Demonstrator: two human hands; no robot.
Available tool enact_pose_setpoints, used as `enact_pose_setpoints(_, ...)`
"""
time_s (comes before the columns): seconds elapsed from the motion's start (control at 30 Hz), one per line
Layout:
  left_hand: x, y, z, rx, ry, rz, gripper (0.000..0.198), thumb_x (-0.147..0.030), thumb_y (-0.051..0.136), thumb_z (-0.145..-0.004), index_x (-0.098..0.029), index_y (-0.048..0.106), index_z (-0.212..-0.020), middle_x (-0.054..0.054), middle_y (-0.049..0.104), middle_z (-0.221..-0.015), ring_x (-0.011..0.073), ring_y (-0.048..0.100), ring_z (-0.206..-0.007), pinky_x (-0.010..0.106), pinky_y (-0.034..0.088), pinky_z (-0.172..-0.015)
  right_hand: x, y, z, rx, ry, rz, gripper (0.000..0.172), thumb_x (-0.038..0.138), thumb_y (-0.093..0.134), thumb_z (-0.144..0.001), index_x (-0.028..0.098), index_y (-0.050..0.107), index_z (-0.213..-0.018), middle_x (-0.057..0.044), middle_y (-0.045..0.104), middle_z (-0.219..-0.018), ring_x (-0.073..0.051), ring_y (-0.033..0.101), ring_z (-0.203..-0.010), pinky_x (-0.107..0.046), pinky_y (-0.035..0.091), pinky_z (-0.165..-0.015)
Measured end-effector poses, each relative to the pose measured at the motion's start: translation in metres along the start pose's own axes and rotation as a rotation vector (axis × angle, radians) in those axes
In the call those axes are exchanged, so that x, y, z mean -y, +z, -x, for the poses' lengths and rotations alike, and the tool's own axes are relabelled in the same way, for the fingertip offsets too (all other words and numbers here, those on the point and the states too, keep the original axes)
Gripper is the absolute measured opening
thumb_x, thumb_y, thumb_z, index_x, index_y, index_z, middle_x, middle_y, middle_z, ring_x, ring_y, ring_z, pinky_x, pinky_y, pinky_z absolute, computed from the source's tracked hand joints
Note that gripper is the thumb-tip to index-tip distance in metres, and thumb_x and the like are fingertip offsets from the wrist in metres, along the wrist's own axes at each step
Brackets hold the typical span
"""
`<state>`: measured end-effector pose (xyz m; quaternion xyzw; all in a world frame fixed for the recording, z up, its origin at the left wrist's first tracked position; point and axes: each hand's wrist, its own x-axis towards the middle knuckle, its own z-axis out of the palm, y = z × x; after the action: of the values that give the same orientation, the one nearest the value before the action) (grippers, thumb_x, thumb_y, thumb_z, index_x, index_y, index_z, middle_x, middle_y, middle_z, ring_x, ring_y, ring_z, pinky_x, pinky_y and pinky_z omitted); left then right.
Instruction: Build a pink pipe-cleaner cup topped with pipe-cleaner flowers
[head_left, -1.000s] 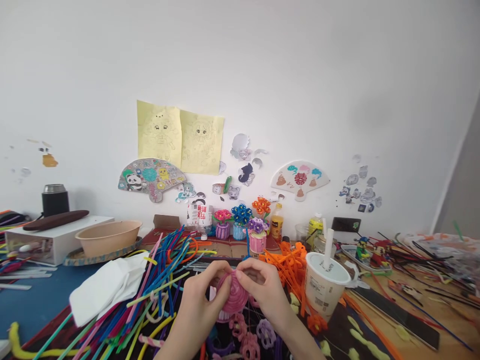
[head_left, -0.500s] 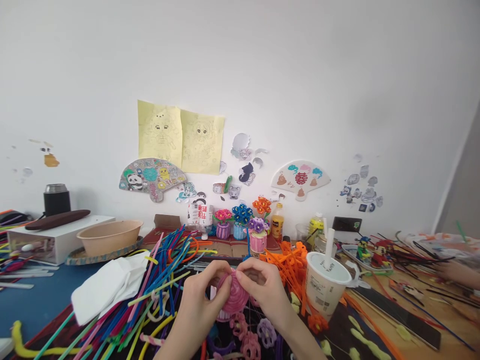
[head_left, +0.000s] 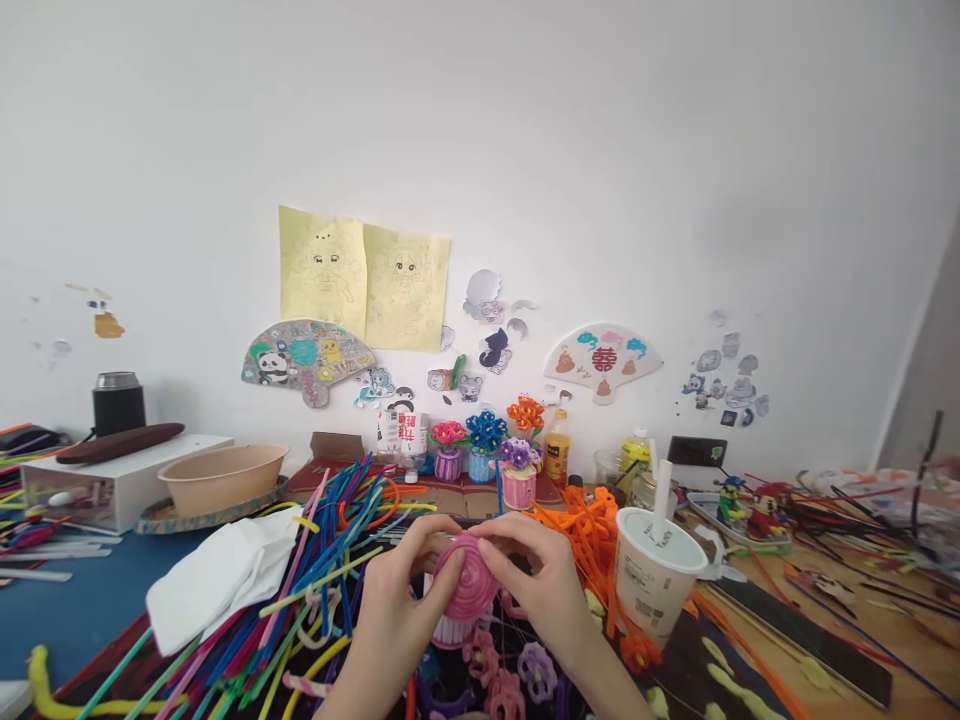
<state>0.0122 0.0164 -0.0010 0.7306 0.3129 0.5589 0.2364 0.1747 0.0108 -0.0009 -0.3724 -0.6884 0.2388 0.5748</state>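
Between my two hands is a round pink spiral of coiled pipe cleaner (head_left: 472,582). My left hand (head_left: 411,585) pinches its left edge with thumb and fingers, and my right hand (head_left: 529,570) grips its upper right edge. Right below the coil shows a pale pink-and-white ribbed pot (head_left: 452,632), partly hidden by it; whether the two touch I cannot tell. Pink pipe-cleaner flowers (head_left: 504,690) and a lilac flower (head_left: 537,670) lie just under my hands.
Loose coloured pipe cleaners (head_left: 300,590) and white tissues (head_left: 221,580) lie left. On the right are orange pipe cleaners (head_left: 589,530), a drink cup with straw (head_left: 651,580) and a phone (head_left: 810,640). Small pots of pipe-cleaner flowers (head_left: 517,485) stand behind, near the wall.
My fingers have shifted slightly on the coil, which shows a little more of its top edge. The view has moved slightly. A co-worker's hand at far right is gone from sight.
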Motion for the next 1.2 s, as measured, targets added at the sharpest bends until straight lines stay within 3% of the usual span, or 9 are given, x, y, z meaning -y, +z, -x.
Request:
enact_pose_setpoints(0.3, 0.0007, 0.0006, 0.0011, -0.017, -0.011, 0.043, 0.013, -0.027, 0.059, -0.084, -0.021, 0.056, -0.095, -0.001, 0.073, -0.075, 0.0131, 0.068, -0.068, 0.020, 0.053, -0.066, 0.0037, 0.0027, 0.0023, 0.017, -0.182, 0.155, 0.015, 0.024, 0.061, -0.085, 0.022, 0.074, -0.093, -0.006, 0.071, -0.085, -0.019, 0.065, -0.074, -0.029, 0.052, -0.070)
enact_pose_setpoints(0.53, 0.0031, -0.0020, 0.0028, -0.025, -0.032, 0.048, 0.012, -0.028, 0.059, -0.084, -0.021, 0.059, -0.093, -0.001, 0.072, -0.077, 0.0141, 0.069, -0.072, 0.021, 0.054, -0.071, 0.0066, 0.0031, 0.0042, 0.061, -0.186, 0.153, 0.017, 0.022, 0.062, -0.083, 0.022, 0.071, -0.099, -0.005, 0.071, -0.090, -0.019, 0.065, -0.080, -0.027, 0.050, -0.074)
enact_pose_setpoints(0.73, 0.0010, -0.0025, 0.0016, -0.041, -0.030, 0.043, 0.010, -0.029, 0.061, -0.083, -0.021, 0.060, -0.088, -0.002, 0.072, -0.075, 0.0130, 0.069, -0.069, 0.018, 0.054, -0.066, 0.0022, 0.0065, 0.0045, 0.024, -0.100, 0.107, 0.015, 0.025, 0.060, -0.085, 0.022, 0.072, -0.095, -0.003, 0.072, -0.082, -0.016, 0.063, -0.066, -0.024, 0.049, -0.060)
enact_pose_setpoints(1.2, -0.0012, -0.0078, -0.0023, -0.009, -0.058, -0.015, 0.017, -0.034, 0.058, -0.084, -0.019, 0.066, -0.081, 0.001, 0.071, -0.074, 0.0146, 0.067, -0.067, 0.020, 0.051, -0.063, -0.0024, 0.0068, 0.0044, 0.033, -0.087, 0.127, 0.015, 0.025, 0.059, -0.086, 0.023, 0.071, -0.095, -0.002, 0.072, -0.083, -0.016, 0.064, -0.070, -0.024, 0.048, -0.063)
